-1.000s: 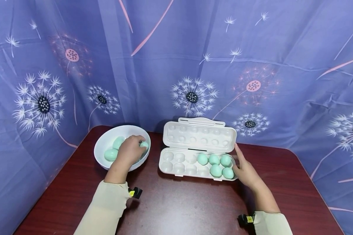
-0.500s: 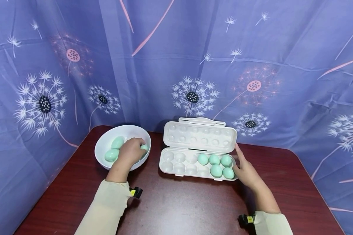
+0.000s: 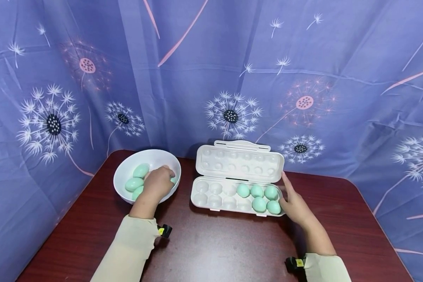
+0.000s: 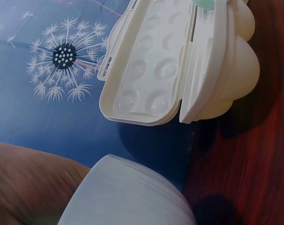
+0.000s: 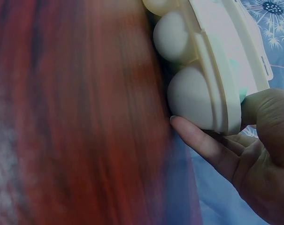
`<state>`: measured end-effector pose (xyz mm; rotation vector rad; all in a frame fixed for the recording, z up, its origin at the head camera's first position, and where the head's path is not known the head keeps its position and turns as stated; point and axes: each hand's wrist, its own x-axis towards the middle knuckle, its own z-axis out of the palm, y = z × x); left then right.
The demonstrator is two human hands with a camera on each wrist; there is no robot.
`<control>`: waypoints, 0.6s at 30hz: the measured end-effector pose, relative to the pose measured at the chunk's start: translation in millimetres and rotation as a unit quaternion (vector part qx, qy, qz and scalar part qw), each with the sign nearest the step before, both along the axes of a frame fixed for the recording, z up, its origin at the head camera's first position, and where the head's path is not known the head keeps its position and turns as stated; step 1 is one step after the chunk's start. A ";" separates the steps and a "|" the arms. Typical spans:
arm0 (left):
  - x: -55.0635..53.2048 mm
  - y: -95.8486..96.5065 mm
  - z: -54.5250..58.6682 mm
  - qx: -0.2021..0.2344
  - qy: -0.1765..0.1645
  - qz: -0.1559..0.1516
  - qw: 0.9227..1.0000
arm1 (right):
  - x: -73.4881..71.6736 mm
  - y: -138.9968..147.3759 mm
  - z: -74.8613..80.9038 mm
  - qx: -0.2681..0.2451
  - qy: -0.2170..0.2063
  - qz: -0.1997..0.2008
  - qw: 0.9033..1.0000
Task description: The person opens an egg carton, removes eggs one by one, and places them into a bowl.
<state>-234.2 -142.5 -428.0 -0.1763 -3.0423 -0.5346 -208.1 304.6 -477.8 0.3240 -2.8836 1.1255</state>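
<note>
My left hand (image 3: 156, 184) reaches into the white bowl (image 3: 121, 170), its fingers curled down over a pale green egg (image 3: 173, 180) that shows at the hand's right side. The fingertips are hidden. Beside the hand lie other eggs (image 3: 134, 184) in the bowl. The left wrist view catches the bowl's outer wall (image 4: 127, 197) in front of the hand. My right hand (image 3: 297, 205) holds the right end of a lidded egg carton (image 3: 229, 203); in the right wrist view its digits lie on both sides of that end. Several green eggs (image 3: 259, 204) fill the carton's right part.
The carton's lid (image 3: 239, 164) stands open, leaning back near the blue dandelion-print curtain (image 3: 183, 78). Bare cups (image 3: 202, 199) are at the carton's left. Both containers stand on a dark red wooden table (image 3: 218, 246), toward its back edge.
Inside the bowl my left hand has shifted slightly right and down, its fingers closing lower over the egg. Another egg has come into view left of the wrist. The right hand and carton stay put.
</note>
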 end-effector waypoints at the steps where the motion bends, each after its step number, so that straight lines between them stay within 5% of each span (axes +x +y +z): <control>1: 0.6 0.5 0.1 -0.005 0.001 -0.001 1.000 | -0.2 0.1 0.1 0.000 0.000 0.000 1.000; 9: 0.5 1.3 3.1 -0.003 -0.014 0.000 1.000 | -0.3 0.6 0.3 -0.005 -0.002 0.000 1.000; 18: -0.2 1.5 8.4 0.064 -0.016 0.007 0.998 | -0.9 1.5 -1.2 -0.008 -0.003 0.004 1.000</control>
